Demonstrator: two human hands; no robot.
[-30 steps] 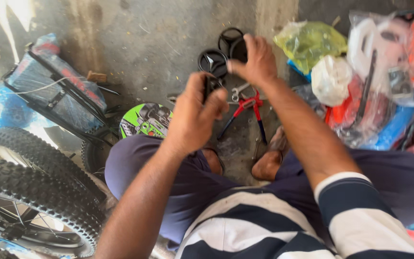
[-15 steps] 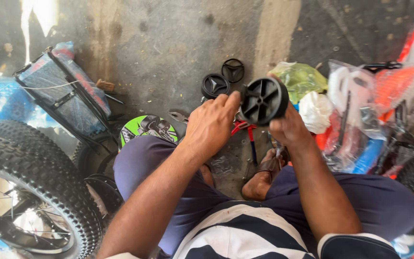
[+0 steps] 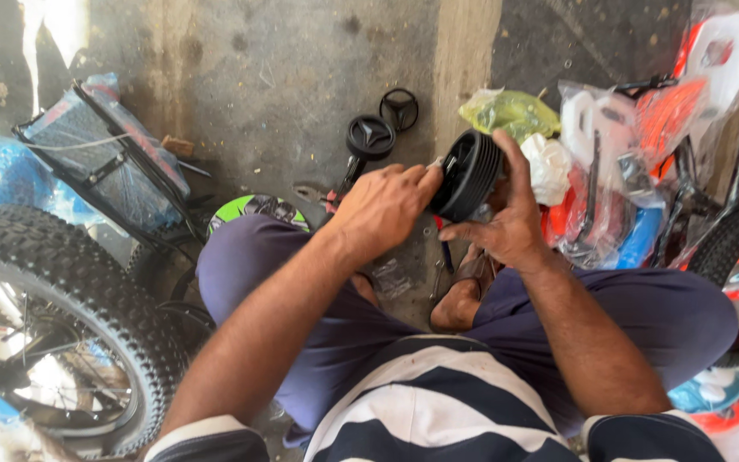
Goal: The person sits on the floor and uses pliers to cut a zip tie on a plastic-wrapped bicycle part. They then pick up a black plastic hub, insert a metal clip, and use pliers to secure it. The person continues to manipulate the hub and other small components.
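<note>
A small black plastic wheel [image 3: 470, 174] is held up over my lap, tilted on edge. My right hand [image 3: 511, 218] grips it from the right side, fingers wrapped over its rim. Fingertips of my left hand [image 3: 384, 208] press against the wheel's left face at the hub. On the concrete floor beyond lie another small black wheel [image 3: 370, 137] on a bracket and a thin black hub cover [image 3: 399, 109]. Red-handled pliers [image 3: 335, 198] peek out from under my left hand.
A large knobby bicycle tyre [image 3: 53, 282] stands at the left, with a black rack wrapped in blue plastic [image 3: 100, 162] behind it. Bagged orange, white and blue bicycle parts [image 3: 635, 162] crowd the right. A yellow-green bag [image 3: 511, 111] lies near them. A green disc [image 3: 254, 210] rests by my knee.
My right hand reached out to the floor, then brought a black wheel up; now the wheel is turned more edge-on and my left hand presses its hub.
</note>
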